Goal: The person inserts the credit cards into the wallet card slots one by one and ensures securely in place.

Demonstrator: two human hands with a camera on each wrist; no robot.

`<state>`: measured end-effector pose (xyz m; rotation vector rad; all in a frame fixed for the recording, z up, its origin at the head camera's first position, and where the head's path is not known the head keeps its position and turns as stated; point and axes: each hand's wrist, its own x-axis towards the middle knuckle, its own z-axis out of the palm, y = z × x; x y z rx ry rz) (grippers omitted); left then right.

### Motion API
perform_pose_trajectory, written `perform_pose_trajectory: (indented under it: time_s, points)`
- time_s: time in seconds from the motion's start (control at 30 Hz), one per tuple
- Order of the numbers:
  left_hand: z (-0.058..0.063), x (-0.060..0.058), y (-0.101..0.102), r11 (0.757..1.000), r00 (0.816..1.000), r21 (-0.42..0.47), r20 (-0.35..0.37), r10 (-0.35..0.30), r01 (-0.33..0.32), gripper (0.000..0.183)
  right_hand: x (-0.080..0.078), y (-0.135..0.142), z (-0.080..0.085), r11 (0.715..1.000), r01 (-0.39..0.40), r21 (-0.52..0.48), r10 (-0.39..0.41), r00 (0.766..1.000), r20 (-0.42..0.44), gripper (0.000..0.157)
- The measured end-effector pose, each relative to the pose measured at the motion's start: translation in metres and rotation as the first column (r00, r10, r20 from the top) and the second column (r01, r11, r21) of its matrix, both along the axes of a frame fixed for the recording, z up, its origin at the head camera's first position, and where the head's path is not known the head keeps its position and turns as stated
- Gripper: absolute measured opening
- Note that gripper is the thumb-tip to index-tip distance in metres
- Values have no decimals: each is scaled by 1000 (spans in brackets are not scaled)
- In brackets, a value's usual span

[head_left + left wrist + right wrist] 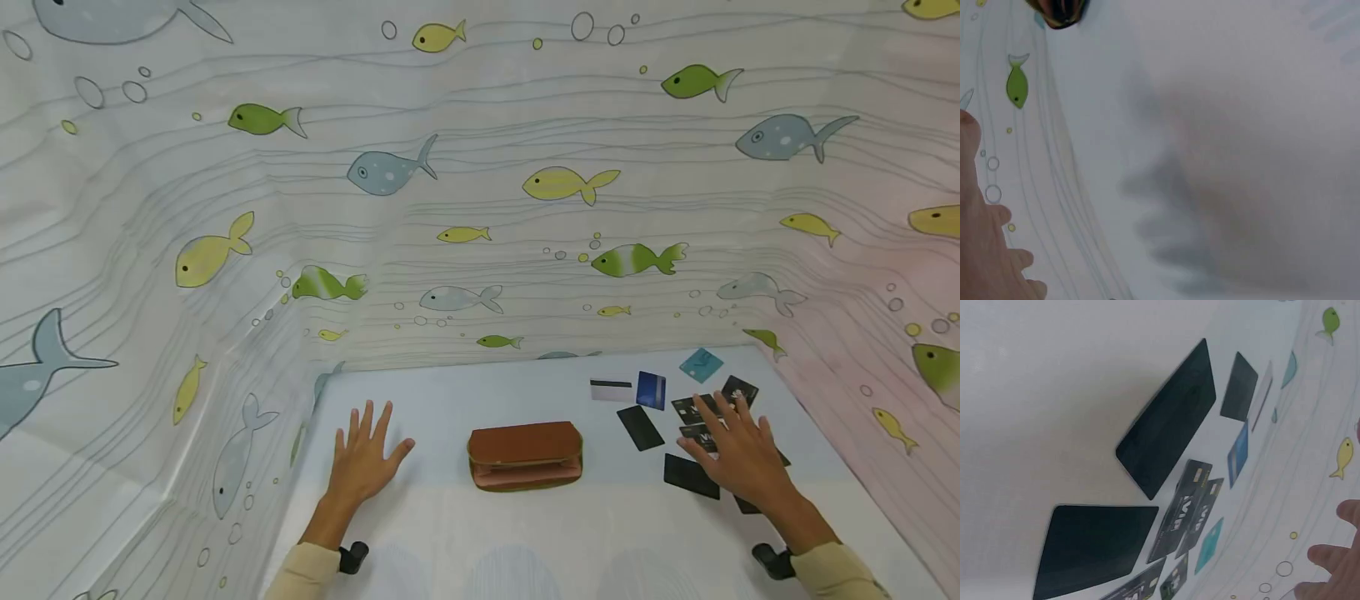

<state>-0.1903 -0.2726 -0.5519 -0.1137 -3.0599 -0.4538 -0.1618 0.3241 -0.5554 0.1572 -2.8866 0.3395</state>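
A brown wallet (525, 442) lies in the middle of the white table, its front edge gaping a little. To its left my left hand (362, 468) is held with fingers straight and spread, holding nothing. My right hand (742, 454) spreads its straight fingers over a group of cards and hides part of them. Among these are dark printed cards (1180, 512) and plain black cards (1169, 419). In the left wrist view the fingers (991, 250) show at the left edge, with a hand shadow on the table.
Beyond the right hand lie a teal card (701, 365), a blue card (651, 390) and a white card (611, 390) with a black stripe. A fish-patterned curtain (480, 200) borders the table (420, 400) at the back and sides.
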Motion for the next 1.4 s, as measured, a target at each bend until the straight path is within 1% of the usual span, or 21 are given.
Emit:
perform_pose_trajectory:
  time_s: [0.13,0.23,0.4,0.47,0.57,0.67,0.77,0.83,0.93,1.1,1.2,1.27,1.33,1.4]
  points:
    - [-3,-1,6,1000,1000,25,24,-8,8,90,-1,0,-5,1000,-20,13,20,1000,2,83]
    - [-6,0,12,999,999,35,36,-15,14,90,-1,1,-9,999,-26,46,26,1000,8,82]
    - [-16,4,25,998,1000,59,-2,-23,23,87,2,2,-12,997,-28,67,23,998,65,79]
    - [-19,5,30,996,999,78,-15,-32,33,86,4,2,-13,998,-29,53,24,995,93,75]
    - [-25,5,38,990,997,125,-17,-69,70,84,8,2,-13,999,-29,15,27,992,126,71]
    - [-31,5,46,967,992,224,5,-124,120,82,11,0,-13,999,-12,-37,19,983,181,68]
    - [-36,4,55,933,984,326,35,-176,155,81,13,-1,-15,998,-1,-69,17,972,234,64]
    - [-39,3,60,914,978,366,44,-205,175,81,14,-1,-17,997,-5,-81,25,967,253,62]
    - [-43,1,68,885,968,417,43,-246,206,78,16,-2,-20,996,-16,-93,39,966,255,60]
    - [-49,1,77,857,954,448,27,-299,256,71,18,0,-27,996,-32,-87,52,969,243,56]
    - [-52,3,80,849,950,447,-5,-311,281,66,17,1,-31,996,-32,-84,53,965,256,56]
    - [-53,3,82,840,946,447,-46,-320,306,63,16,1,-33,996,-25,-86,48,961,274,56]
    - [-54,2,83,833,938,437,-97,-331,339,61,16,1,-32,996,-14,-86,39,953,299,57]
    - [-55,1,85,826,931,432,-131,-340,362,59,15,1,-29,996,-11,-85,38,947,320,57]
